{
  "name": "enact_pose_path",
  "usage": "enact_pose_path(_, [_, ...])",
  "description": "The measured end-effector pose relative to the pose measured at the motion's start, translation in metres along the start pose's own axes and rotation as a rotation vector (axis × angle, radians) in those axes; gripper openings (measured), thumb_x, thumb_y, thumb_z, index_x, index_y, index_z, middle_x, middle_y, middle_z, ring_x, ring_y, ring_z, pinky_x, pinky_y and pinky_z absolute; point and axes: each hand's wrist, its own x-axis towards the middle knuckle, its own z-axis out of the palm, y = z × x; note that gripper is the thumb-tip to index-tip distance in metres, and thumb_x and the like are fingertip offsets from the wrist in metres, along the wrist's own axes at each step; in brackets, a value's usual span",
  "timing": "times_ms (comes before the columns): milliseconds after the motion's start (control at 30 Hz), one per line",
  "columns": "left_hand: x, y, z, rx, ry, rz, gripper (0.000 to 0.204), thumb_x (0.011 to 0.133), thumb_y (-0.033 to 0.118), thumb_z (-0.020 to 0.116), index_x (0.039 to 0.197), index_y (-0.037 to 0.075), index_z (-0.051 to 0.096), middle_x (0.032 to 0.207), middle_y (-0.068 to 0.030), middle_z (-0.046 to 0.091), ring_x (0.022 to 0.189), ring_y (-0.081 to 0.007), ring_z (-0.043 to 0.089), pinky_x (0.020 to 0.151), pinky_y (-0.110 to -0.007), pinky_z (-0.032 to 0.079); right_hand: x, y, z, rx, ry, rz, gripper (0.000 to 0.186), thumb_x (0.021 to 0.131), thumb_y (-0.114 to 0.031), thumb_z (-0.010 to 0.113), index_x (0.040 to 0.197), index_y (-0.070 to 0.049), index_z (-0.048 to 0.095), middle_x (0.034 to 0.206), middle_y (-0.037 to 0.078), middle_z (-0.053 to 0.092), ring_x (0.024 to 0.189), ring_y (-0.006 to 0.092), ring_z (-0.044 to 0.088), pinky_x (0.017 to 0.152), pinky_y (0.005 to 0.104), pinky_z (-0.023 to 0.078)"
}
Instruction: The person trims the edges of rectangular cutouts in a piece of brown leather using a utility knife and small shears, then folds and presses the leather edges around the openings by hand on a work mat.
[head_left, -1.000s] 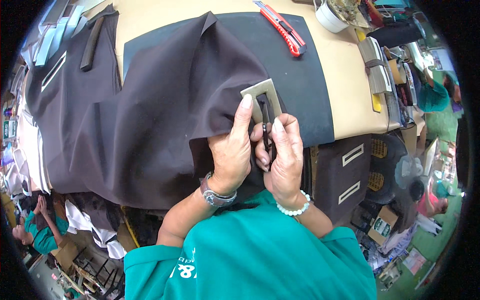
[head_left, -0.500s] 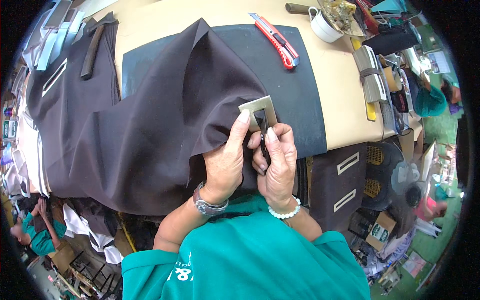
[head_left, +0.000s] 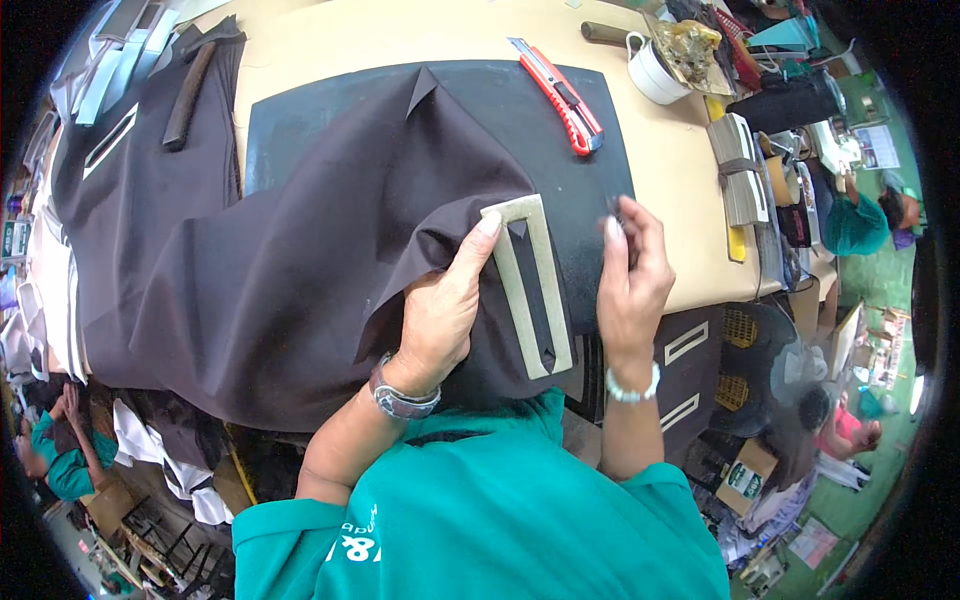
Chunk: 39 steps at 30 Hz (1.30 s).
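My left hand (head_left: 440,320) grips a large dark brown sheet of fabric or leather (head_left: 290,260), its thumb pressed on the top corner of a pale rectangular frame (head_left: 555,320). The frame lies on the dark sheet with a long narrow slot down its middle; small dark pointed flaps show at the slot's two ends. My right hand (head_left: 635,280) is apart from the sheet, to its right, over the edge of the black mat (head_left: 600,190). Its thumb and fingers are pinched together, and a small dark bit at the tips is too unclear to name.
A red utility knife (head_left: 562,98) lies on the mat. On the table's far left, a hammer (head_left: 188,98) rests on dark sheets (head_left: 130,190). A white cup (head_left: 655,75) and a bundled stack (head_left: 738,170) are at the right. Other people (head_left: 855,225) sit farther off.
My right hand has left the slot and moved right and up, away from the frame. The frame, bent over before, now lies extended at full length. The left hand keeps its hold.
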Motion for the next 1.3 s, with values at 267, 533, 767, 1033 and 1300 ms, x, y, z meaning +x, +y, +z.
enact_pose_path(267, [0.004, -0.006, -0.008, 0.100, -0.030, 0.040, 0.024, 0.091, 0.017, 0.055, 0.105, -0.002, 0.062, 0.102, -0.0069, 0.064, 0.091, -0.0121, 0.060, 0.081, -0.025, 0.047, 0.034, -0.002, -0.004, -0.250, -0.120, -0.434, 0.029, 0.074, -0.009, 0.065, 0.101, 0.001, 0.063, 0.114, 0.018, 0.054, 0.111, 0.0349, 0.049, 0.095, 0.0433, 0.038])
enact_pose_path(533, [0.000, -0.003, -0.006, 0.269, -0.053, 0.145, 0.021, 0.091, 0.010, 0.055, 0.107, -0.002, 0.062, 0.105, -0.0092, 0.064, 0.095, -0.0144, 0.061, 0.084, -0.026, 0.048, 0.041, -0.033, 0.002, -0.202, -0.343, -0.920, 0.021, 0.064, -0.013, 0.072, 0.083, -0.009, 0.065, 0.101, 0.005, 0.061, 0.102, 0.0247, 0.054, 0.091, 0.0398, 0.040])
enact_pose_path(767, [-0.001, 0.001, -0.007, 0.191, -0.109, 0.078, 0.022, 0.090, 0.015, 0.058, 0.102, -0.002, 0.065, 0.097, -0.0047, 0.066, 0.087, -0.0087, 0.060, 0.076, -0.023, 0.048, 0.053, -0.036, 0.007, -0.065, -0.387, -0.912, 0.012, 0.067, -0.007, 0.070, 0.075, -0.006, 0.062, 0.079, 0.003, 0.062, 0.083, 0.0205, 0.060, 0.082, 0.0380, 0.044])
enact_pose_path(1033, [-0.007, 0.010, -0.001, 0.163, -0.174, -0.106, 0.019, 0.087, 0.014, 0.060, 0.099, 0.000, 0.065, 0.093, -0.0060, 0.067, 0.083, -0.0122, 0.063, 0.077, -0.026, 0.049, 0.047, -0.031, 0.004, 0.161, -0.484, -0.382, 0.009, 0.077, -0.003, 0.064, 0.086, 0.001, 0.062, 0.067, 0.008, 0.059, 0.062, 0.0197, 0.060, 0.062, 0.0300, 0.048])
enact_pose_path(1300, [-0.008, 0.008, -0.006, 0.136, -0.140, -0.074, 0.019, 0.087, 0.014, 0.061, 0.099, 0.000, 0.065, 0.095, -0.0054, 0.065, 0.084, -0.0106, 0.060, 0.077, -0.024, 0.047, 0.051, -0.038, -0.009, 0.249, -0.707, -0.316, 0.041, 0.071, -0.009, 0.072, 0.109, 0.002, 0.059, 0.074, 0.004, 0.061, 0.072, 0.0121, 0.060, 0.074, 0.0255, 0.047])
